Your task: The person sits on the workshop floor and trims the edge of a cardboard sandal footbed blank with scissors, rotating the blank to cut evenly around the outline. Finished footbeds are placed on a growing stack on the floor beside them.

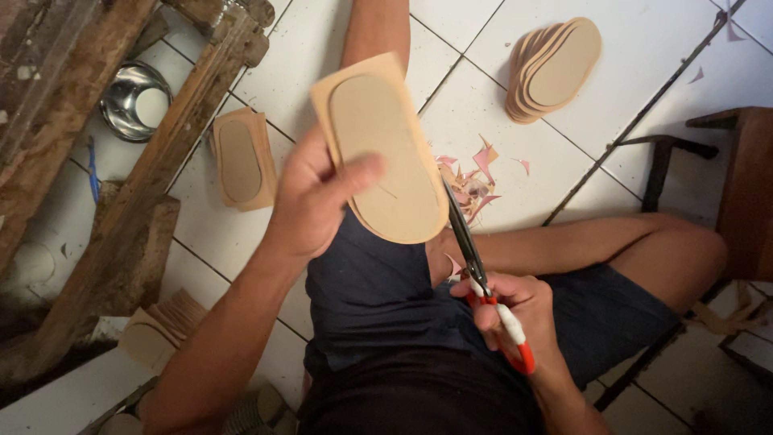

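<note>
White tiled floor [499, 97], the landmark: I sit on it, legs folded. Far of my knees, a stack of cut soles [555, 68]; beside my left forearm, an uncut sheet [241, 157] with an oval outline. Above my lap, the cardboard sheet [386, 153] in hand, sole outline facing me; I judge it light, stiff yet bendable, best pinched at the uncut edge. My left hand [314, 197] clamps that edge, thumb across the face. My right hand [515, 314] is closed through the scissors [475, 258], blades at the sheet's lower rim. Pink scraps [471, 181] lie just beyond.

Scissor handles [509, 330] mostly inside right fist [515, 310]
</note>
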